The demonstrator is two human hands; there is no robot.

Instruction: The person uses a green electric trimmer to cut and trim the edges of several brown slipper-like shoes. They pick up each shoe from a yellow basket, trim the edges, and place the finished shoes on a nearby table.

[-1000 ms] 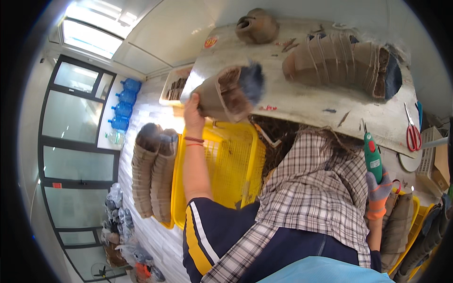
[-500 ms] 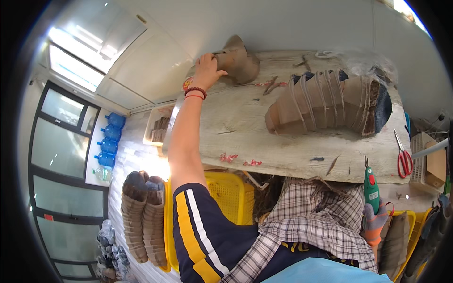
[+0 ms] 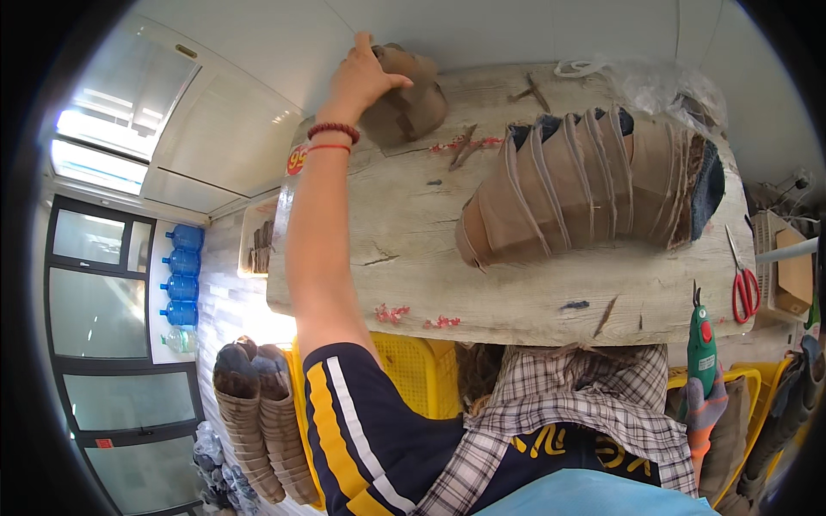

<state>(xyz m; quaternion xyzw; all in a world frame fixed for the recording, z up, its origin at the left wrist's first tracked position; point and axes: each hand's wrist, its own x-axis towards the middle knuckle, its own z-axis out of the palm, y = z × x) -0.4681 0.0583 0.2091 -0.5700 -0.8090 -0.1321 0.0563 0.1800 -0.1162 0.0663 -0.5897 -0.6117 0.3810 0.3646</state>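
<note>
Since the earlier frame, left hand (image 3: 366,82) has carried the single brown fibre pot (image 3: 406,107) further toward the desk's (image 3: 413,249) far left corner; pot now lies on its side there. Left grip rests over the pot's near side, fingers spread, thumb across its top, touching it. Nested row of like pots (image 3: 585,185) lies along the desk's middle toward its right edge. Right hand (image 3: 707,404), gloved, holds green pruning shears (image 3: 701,344) below the near right corner. Red scissors (image 3: 744,288) at right edge.
</note>
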